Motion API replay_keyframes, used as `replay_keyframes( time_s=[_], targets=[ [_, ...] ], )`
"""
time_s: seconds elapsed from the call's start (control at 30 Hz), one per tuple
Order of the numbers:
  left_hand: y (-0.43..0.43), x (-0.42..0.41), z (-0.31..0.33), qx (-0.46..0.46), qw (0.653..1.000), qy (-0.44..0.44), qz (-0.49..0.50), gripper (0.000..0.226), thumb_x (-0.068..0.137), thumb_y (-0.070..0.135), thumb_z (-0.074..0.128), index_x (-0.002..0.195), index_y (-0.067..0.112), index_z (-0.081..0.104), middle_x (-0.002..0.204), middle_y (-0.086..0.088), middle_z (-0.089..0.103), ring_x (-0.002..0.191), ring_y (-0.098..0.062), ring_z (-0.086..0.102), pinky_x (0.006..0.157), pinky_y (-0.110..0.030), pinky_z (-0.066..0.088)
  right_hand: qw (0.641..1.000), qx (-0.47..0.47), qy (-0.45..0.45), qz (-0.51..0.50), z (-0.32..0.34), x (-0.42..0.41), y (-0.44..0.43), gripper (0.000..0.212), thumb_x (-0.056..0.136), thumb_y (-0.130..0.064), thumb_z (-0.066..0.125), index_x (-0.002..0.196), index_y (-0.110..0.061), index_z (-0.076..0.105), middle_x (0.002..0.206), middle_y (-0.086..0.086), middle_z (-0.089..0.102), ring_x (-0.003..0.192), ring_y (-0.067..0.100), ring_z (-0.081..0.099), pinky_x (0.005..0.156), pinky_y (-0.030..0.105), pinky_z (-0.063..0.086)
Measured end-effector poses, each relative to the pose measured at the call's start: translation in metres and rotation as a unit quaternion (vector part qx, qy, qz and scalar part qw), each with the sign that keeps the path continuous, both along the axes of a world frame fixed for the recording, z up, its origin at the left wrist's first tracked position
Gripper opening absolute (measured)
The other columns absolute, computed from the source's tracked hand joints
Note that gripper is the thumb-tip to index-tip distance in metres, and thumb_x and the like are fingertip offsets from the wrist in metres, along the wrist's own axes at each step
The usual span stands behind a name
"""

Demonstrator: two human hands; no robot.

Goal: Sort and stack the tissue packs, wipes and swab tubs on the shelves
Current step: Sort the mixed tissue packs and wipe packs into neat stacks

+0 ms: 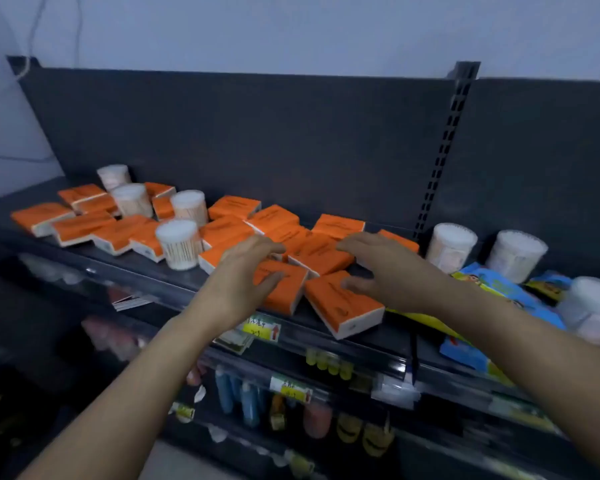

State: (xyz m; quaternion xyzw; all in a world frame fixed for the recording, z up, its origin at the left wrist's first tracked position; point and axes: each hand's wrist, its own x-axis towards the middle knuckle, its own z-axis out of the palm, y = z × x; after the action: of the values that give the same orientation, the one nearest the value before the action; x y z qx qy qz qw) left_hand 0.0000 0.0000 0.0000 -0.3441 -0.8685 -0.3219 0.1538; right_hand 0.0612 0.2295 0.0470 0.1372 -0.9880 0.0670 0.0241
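currently both hands sit over the loose heap of orange tissue packs (pixel 234 206) at the front middle of the top shelf (pixel 146 277). left hand (pixel 246 275): palm down, fingers spread and only lightly bent, thumb lying on the near-left pack (pixel 286 294), other fingers reaching over the packs behind it; nothing clasped. right hand (pixel 385 268): fingers stretched leftward above the centre pack (pixel 321 254), thumb tip touching the top face of the near-right pack (pixel 343 311), which lies flat at the shelf's front edge; grip likewise slack, holding nothing. motion blur: cannot tell whether the long fingers of either hand actually touch the packs beneath. further orange packs lie flat and askew along the left half of the shelf, some overlapping. four swab tubs (pixel 132 199) stand upright among them, the nearest tub (pixel 180 244) just left of the left hand; three more stand to the right, the closest right tub (pixel 450 247) just beyond the right hand. blue-and-yellow wipes packs (pixel 492 284) lie beside and under the right forearm. yellow price label (pixel 260 329) on the shelf rail below the left wrist.
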Motion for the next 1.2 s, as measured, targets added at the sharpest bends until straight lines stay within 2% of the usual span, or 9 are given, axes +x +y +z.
replay_keyframes(
  time_s=[0.17,0.4,0.5,0.63,0.73,0.83,1.07,1.13,1.2],
  targets=[
    [0.010,-0.016,-0.013,-0.025,0.998,-0.052,0.020,0.034,0.086,0.018,0.064,0.119,0.016,0.059,0.117,0.005,0.056,0.114,-0.014,0.050,0.103,-0.040,0.037,0.999,0.001,-0.038,0.002,-0.017,-0.031,0.005,0.070,0.090,-0.045,0.056,0.148,-0.022,0.025,0.155,-0.002,0.026,0.140,0.018,0.026,0.113,0.037,0.029],
    [0.020,-0.035,-0.025,-0.124,0.982,-0.131,0.064,0.053,0.085,0.028,0.066,0.134,0.022,0.046,0.136,0.005,0.045,0.127,-0.015,0.040,0.108,-0.030,0.031,0.992,0.009,-0.124,-0.008,-0.048,-0.065,0.022,0.090,0.079,-0.062,0.060,0.148,-0.020,0.021,0.152,0.004,0.027,0.138,0.024,0.028,0.111,0.039,0.031],
    [0.018,-0.046,-0.029,-0.168,0.963,-0.201,0.066,0.067,0.082,0.030,0.068,0.141,0.026,0.036,0.145,0.006,0.035,0.132,-0.015,0.034,0.111,-0.033,0.029,0.983,0.030,-0.173,-0.044,-0.057,-0.076,0.023,0.101,0.068,-0.074,0.058,0.147,-0.021,0.022,0.152,0.007,0.027,0.138,0.027,0.029,0.109,0.044,0.035],
    [0.017,-0.063,-0.029,-0.192,0.940,-0.277,0.055,0.081,0.077,0.030,0.074,0.144,0.029,0.028,0.151,0.006,0.027,0.136,-0.016,0.028,0.113,-0.037,0.026,0.965,0.041,-0.241,-0.098,-0.061,-0.084,0.023,0.110,0.063,-0.078,0.059,0.146,-0.017,0.021,0.145,0.007,0.039,0.124,0.026,0.046,0.100,0.042,0.045],
    [0.015,-0.079,-0.029,-0.250,0.923,-0.291,0.041,0.096,0.065,0.046,0.078,0.144,0.037,0.024,0.150,0.007,0.026,0.137,-0.018,0.024,0.113,-0.041,0.025,0.951,0.029,-0.279,-0.129,-0.061,-0.087,0.017,0.113,0.062,-0.077,0.062,0.147,-0.016,0.021,0.144,0.005,0.042,0.122,0.025,0.048,0.101,0.040,0.044],
    [0.014,-0.095,-0.030,-0.306,0.903,-0.297,0.046,0.112,0.045,0.069,0.073,0.140,0.049,0.018,0.150,0.007,0.023,0.138,-0.026,0.021,0.112,-0.049,0.024,0.939,0.020,-0.306,-0.157,-0.059,-0.088,0.012,0.112,0.063,-0.075,0.064,0.148,-0.016,0.020,0.147,0.004,0.037,0.126,0.025,0.044,0.104,0.039,0.041],
    [0.024,-0.108,-0.025,-0.379,0.906,-0.188,0.016,0.102,0.058,0.065,0.073,0.142,0.029,0.029,0.139,-0.002,0.028,0.132,-0.026,0.018,0.110,-0.044,0.020,0.927,-0.083,-0.281,-0.234,-0.057,-0.081,0.002,0.104,0.068,-0.056,0.074,0.147,-0.014,0.021,0.145,0.002,0.038,0.127,0.023,0.043,0.102,0.032,0.038],
    [0.023,-0.112,-0.023,-0.377,0.906,-0.191,0.003,0.098,0.058,0.065,0.073,0.139,0.028,0.032,0.137,-0.004,0.029,0.131,-0.027,0.020,0.109,-0.045,0.020,0.926,-0.120,-0.252,-0.256,-0.056,-0.078,0.003,0.091,0.067,-0.049,0.078,0.140,-0.016,0.033,0.135,0.000,0.049,0.118,0.021,0.050,0.100,0.032,0.041],
    [0.023,-0.114,-0.020,-0.382,0.901,-0.204,-0.014,0.094,0.059,0.063,0.074,0.136,0.028,0.033,0.139,-0.002,0.032,0.131,-0.027,0.026,0.109,-0.045,0.022,0.919,-0.176,-0.228,-0.268,-0.054,-0.074,0.004,0.068,0.069,-0.039,0.080,0.124,-0.019,0.047,0.118,-0.003,0.058,0.104,0.017,0.055,0.091,0.028,0.044]
  ],
)
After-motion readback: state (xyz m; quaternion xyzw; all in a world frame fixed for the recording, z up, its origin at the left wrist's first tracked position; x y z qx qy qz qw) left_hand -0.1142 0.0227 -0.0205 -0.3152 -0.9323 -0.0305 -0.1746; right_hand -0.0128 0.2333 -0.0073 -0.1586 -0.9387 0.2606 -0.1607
